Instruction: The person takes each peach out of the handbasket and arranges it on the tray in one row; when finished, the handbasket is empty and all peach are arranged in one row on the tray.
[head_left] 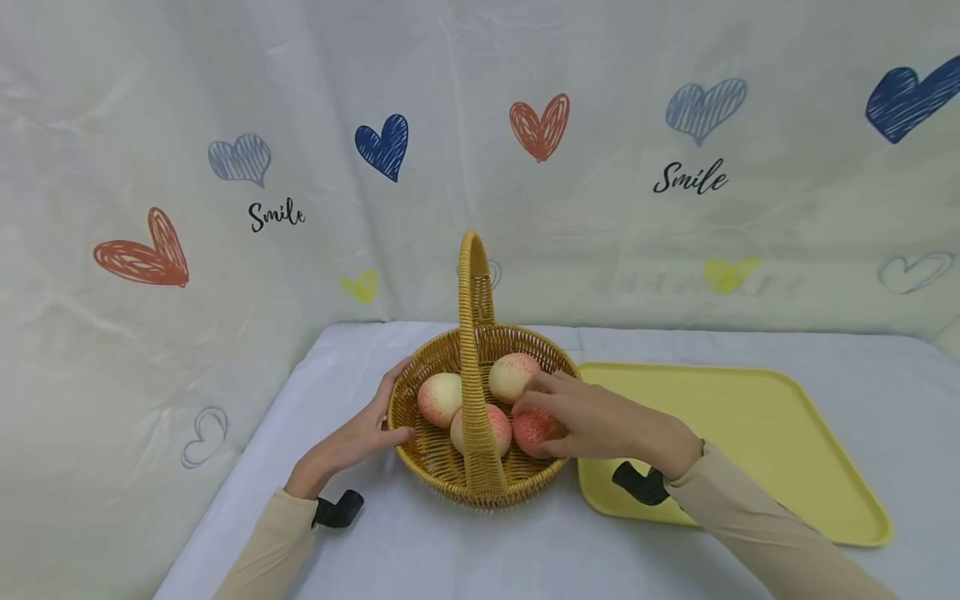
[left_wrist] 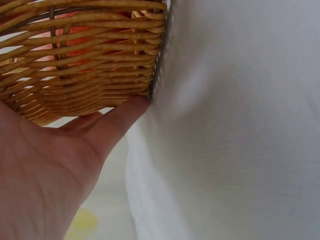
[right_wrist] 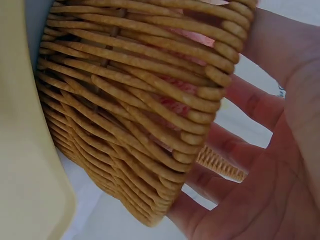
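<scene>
A woven wicker basket (head_left: 427, 468) with a tall arched handle (head_left: 467, 333) stands upright on the white cloth. Several peaches lie inside, pale yellow with pink blush, among them one at the left (head_left: 440, 398), one behind (head_left: 512, 375) and one partly covered by the handle (head_left: 495, 429). My left hand (head_left: 367, 433) holds the basket's left side, its fingers against the outer weave in the left wrist view. Reaching over the right rim, my right hand (head_left: 592, 417) has thumb and fingers around the reddest peach (head_left: 534, 429). In the right wrist view the weave hides much of that grip.
To the basket's right lies a yellow tray (head_left: 738, 442), partly under my right forearm. A white cloth (head_left: 420, 558) covers the table. Behind it hangs a pale backdrop (head_left: 450, 83) printed with hearts. Black straps with mounts (head_left: 341, 508) sit on both wrists.
</scene>
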